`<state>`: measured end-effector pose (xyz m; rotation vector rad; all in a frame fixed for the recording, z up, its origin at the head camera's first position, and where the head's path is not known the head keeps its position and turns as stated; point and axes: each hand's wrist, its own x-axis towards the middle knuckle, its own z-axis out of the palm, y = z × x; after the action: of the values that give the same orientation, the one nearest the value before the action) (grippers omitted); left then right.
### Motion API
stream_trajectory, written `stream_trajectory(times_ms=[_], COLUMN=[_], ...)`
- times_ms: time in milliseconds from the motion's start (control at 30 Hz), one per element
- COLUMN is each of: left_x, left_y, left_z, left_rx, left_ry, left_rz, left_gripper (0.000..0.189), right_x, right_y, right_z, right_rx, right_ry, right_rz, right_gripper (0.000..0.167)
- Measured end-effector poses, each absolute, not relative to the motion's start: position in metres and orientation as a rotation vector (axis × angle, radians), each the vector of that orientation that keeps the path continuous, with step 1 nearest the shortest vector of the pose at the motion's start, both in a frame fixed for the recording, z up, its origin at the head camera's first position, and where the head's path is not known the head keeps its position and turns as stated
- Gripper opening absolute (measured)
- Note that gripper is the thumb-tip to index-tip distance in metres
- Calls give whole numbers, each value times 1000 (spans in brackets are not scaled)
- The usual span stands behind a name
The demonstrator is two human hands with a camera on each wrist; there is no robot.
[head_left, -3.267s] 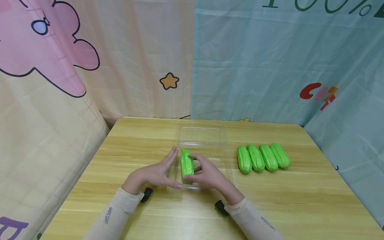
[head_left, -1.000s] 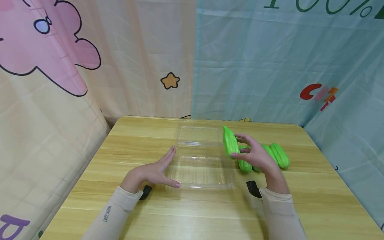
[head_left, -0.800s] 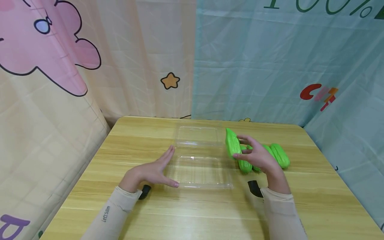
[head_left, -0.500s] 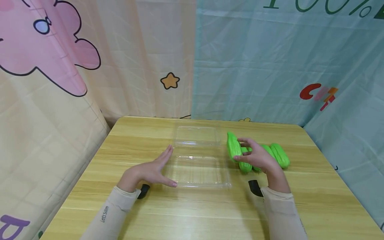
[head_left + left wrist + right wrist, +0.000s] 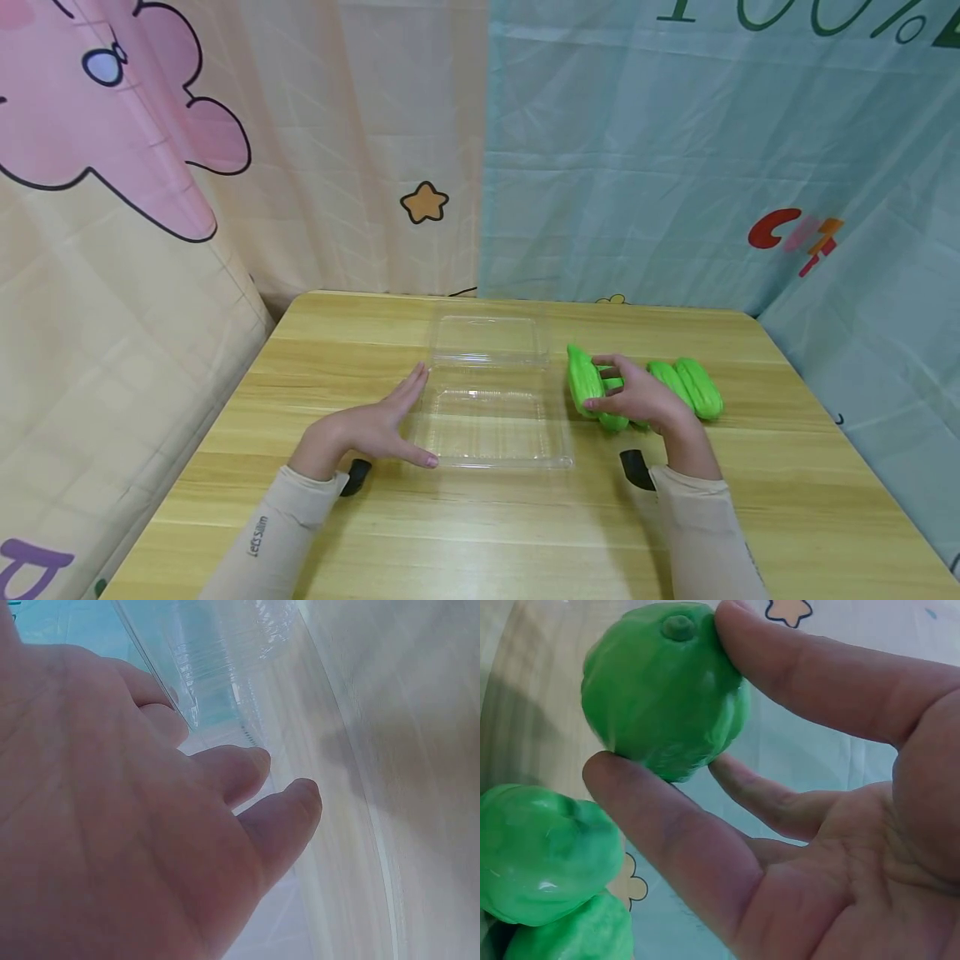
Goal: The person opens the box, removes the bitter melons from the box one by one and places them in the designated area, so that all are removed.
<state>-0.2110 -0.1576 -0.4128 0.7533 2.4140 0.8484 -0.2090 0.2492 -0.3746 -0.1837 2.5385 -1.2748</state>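
Note:
In the head view my right hand point(image 5: 643, 395) pinches a bright green, ridged bitter melon point(image 5: 582, 380) between thumb and fingers, just left of a row of similar melons point(image 5: 701, 389). Its rounded end with a small stem nub shows in the right wrist view, held at the fingertips, apart from two melons point(image 5: 547, 851) below. Whether it touches the tabletop I cannot tell. At the left side of an opened clear plastic clamshell box point(image 5: 502, 462), my left hand point(image 5: 371, 429) spreads its thumb and fingers along the edge. Part of the row is hidden behind my right hand.
The box lid point(image 5: 491, 337) lies folded back toward the far edge of the wooden table point(image 5: 450, 533). Printed curtains point(image 5: 637, 167) hang behind and at both sides. A black wrist piece point(image 5: 636, 469) sits beneath each wrist.
The melon went from inside the box to the row's left end in my right hand, and has lowered over the last second. My left hand and the box have shifted slightly left.

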Motion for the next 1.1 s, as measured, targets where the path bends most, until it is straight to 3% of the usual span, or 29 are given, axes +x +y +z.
stream_trajectory(times_ms=[1100], left_x=[-211], left_y=[-157], left_z=[-413], left_rx=[751], left_ry=[2427], left_rz=[842], left_gripper=[136], right_x=[-206], right_y=[245], right_z=[-377], right_rx=[-163], right_ry=[2639], right_rz=[-1057], right_gripper=[79])
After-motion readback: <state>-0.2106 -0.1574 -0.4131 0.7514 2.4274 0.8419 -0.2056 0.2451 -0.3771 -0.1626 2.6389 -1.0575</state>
